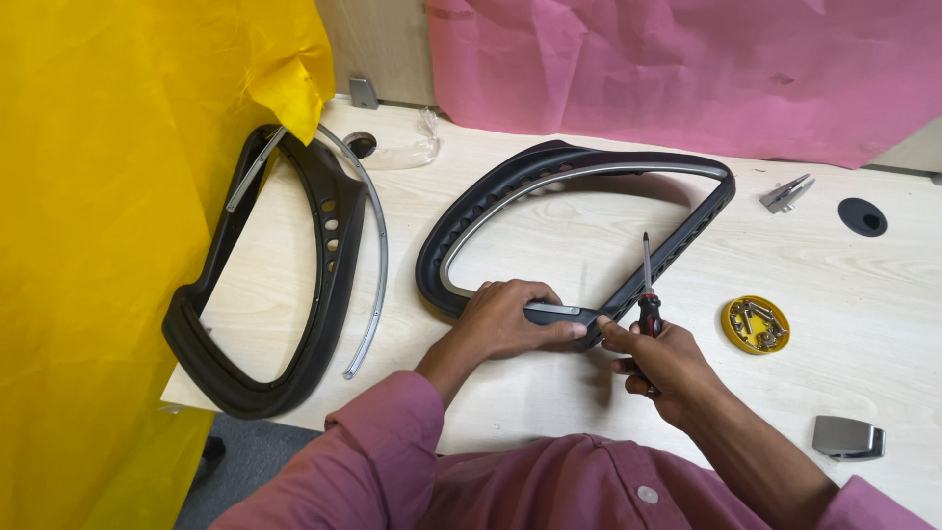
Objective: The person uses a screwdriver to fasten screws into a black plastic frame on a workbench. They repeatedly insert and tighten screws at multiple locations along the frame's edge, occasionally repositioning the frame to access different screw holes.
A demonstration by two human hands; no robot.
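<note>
Two black plastic frames lie on a pale wooden table (549,393). Frame one, the near frame (574,231): a rounded loop, long axis running from lower left to upper right, narrow corner toward the person, with a grey metal strip (510,201) following its inner edge. Left hand (505,319): laid flat over the loop's near corner, fingers closed down on a small grey plate (551,310) there, pressing it against the frame. Right hand (662,358): closed around the red and black handle of a screwdriver (648,294), forefinger stretched to touch the frame's corner; the screwdriver stands nearly upright in the view, shaft pointing away from the person, tip lying over the frame's right-hand bar. Frame two, the far frame (285,285): at the table's left edge, long axis roughly near to far, a loose curved metal strip (378,255) just beside it. One yellow round lid (755,325) holding screws sits right of the hands. One grey metal bracket (848,438) near the right forearm; one smaller bracket (786,193) farther back. Yellow sheet (98,245) at left, pink sheet (687,69) behind.
</note>
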